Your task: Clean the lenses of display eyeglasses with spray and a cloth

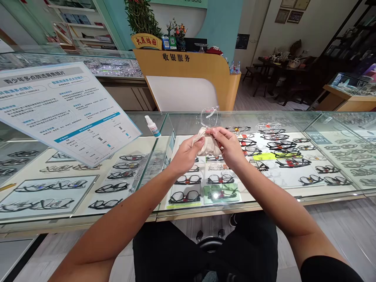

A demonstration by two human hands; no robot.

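Observation:
A pair of clear-framed eyeglasses (209, 116) rises above a crumpled cream cloth (209, 147), both held over the glass counter. My left hand (188, 154) is closed on the cloth, thumb on top. From the other side, the fingers of my right hand (230, 145) pinch at the place where the eyeglasses meet the cloth. The lower part of the eyeglasses is hidden by the cloth and fingers. To the left of my hands, a small white spray bottle (152, 126) stands on the counter top.
Under the glass counter (235, 207) lie rows of eyeglass frames (283, 147). A printed sheet (70, 109) stands tilted at the left. Beyond is a wooden reception desk (188, 66) with a plant (142, 17). A dark table (270, 62) is at the back right.

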